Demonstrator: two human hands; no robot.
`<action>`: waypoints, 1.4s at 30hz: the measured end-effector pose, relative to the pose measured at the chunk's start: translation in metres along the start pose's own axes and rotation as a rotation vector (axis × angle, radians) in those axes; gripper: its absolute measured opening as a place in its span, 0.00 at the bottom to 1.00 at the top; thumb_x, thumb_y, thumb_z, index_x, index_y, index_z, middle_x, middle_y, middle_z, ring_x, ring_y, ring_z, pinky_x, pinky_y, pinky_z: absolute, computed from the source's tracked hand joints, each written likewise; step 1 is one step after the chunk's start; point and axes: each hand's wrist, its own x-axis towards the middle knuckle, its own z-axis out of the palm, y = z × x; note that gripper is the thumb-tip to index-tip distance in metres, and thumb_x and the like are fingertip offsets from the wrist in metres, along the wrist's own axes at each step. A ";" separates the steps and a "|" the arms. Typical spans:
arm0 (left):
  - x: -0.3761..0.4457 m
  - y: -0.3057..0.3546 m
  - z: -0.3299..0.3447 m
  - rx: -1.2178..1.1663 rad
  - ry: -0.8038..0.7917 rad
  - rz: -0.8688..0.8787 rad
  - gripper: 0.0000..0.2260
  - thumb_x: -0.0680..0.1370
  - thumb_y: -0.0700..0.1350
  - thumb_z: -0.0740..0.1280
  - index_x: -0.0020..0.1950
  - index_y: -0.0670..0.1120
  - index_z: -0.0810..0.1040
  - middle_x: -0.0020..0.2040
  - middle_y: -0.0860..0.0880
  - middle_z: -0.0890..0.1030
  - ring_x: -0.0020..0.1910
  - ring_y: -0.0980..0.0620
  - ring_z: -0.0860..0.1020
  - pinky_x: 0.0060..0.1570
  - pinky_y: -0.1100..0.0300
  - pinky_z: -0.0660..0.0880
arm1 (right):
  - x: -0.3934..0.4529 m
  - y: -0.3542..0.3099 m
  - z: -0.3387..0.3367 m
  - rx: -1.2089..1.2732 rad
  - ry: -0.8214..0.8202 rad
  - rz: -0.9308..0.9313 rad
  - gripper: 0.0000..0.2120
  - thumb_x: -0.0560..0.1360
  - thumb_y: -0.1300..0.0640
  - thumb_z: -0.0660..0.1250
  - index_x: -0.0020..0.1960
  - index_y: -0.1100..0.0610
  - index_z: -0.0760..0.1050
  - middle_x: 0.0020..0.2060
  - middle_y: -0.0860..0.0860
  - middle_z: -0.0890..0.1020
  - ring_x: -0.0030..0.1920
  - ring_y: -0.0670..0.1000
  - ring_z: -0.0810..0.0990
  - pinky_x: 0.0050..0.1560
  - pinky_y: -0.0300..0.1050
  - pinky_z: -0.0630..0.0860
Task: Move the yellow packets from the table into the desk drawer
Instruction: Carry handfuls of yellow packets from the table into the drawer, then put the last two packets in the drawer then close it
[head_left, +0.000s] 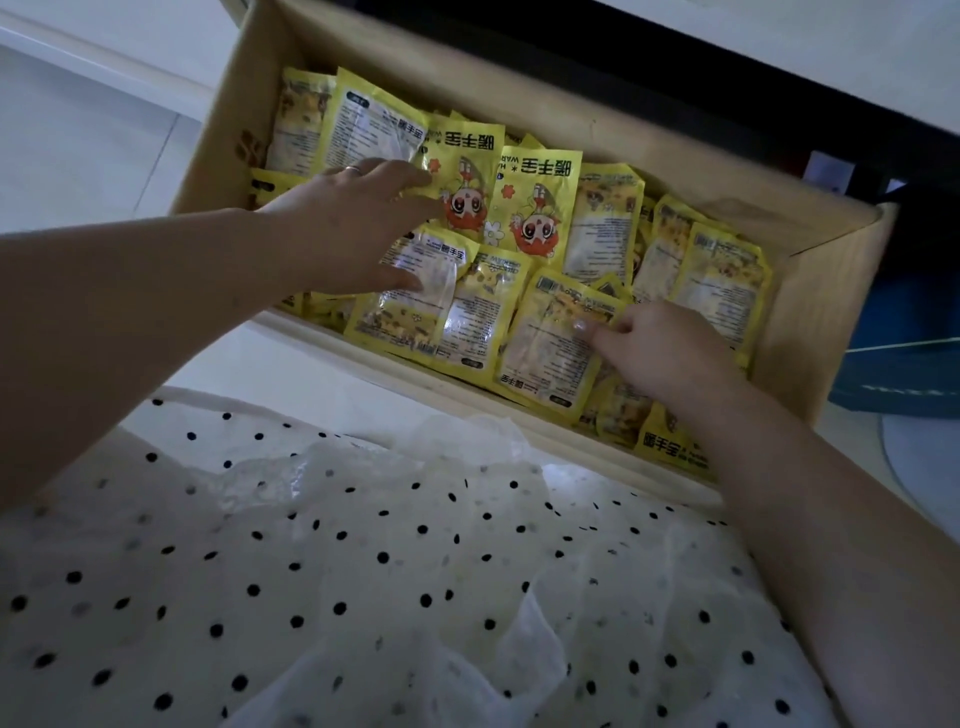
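Yellow packets (540, 208) (drawer (810, 312) full) lie under both hands (353, 228).

We are reaching both bare forearms forward and down, the left one coming in from the left edge, the right one from the lower right. Our left hand (358, 223) is lying palm down with its fingers spread wide and flat, thumb stretched out low, a ring showing on one finger. Our right hand (660, 343) is sitting lower and nearer, its fingers curled in, thumb and fingertips (584, 327) pinching together and pointing left.
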 end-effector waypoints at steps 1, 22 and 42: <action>-0.001 -0.001 0.001 0.000 -0.006 0.002 0.35 0.72 0.60 0.66 0.76 0.53 0.58 0.75 0.43 0.58 0.72 0.37 0.61 0.65 0.38 0.68 | -0.001 -0.003 0.000 0.045 0.024 -0.033 0.24 0.76 0.37 0.59 0.39 0.57 0.75 0.29 0.52 0.76 0.32 0.53 0.77 0.32 0.43 0.69; -0.016 -0.022 -0.003 0.158 -0.065 -0.341 0.39 0.69 0.73 0.54 0.65 0.43 0.74 0.67 0.41 0.70 0.67 0.39 0.67 0.62 0.42 0.69 | 0.007 -0.060 0.018 -0.223 0.139 -0.470 0.31 0.76 0.43 0.63 0.76 0.51 0.58 0.76 0.52 0.60 0.74 0.56 0.60 0.71 0.56 0.59; -0.050 0.026 -0.039 -0.806 0.010 -0.551 0.23 0.76 0.58 0.64 0.68 0.50 0.71 0.63 0.48 0.76 0.55 0.49 0.77 0.52 0.54 0.76 | -0.028 -0.096 -0.015 -0.058 0.168 -0.380 0.28 0.76 0.43 0.64 0.72 0.52 0.65 0.70 0.52 0.69 0.70 0.55 0.68 0.68 0.63 0.64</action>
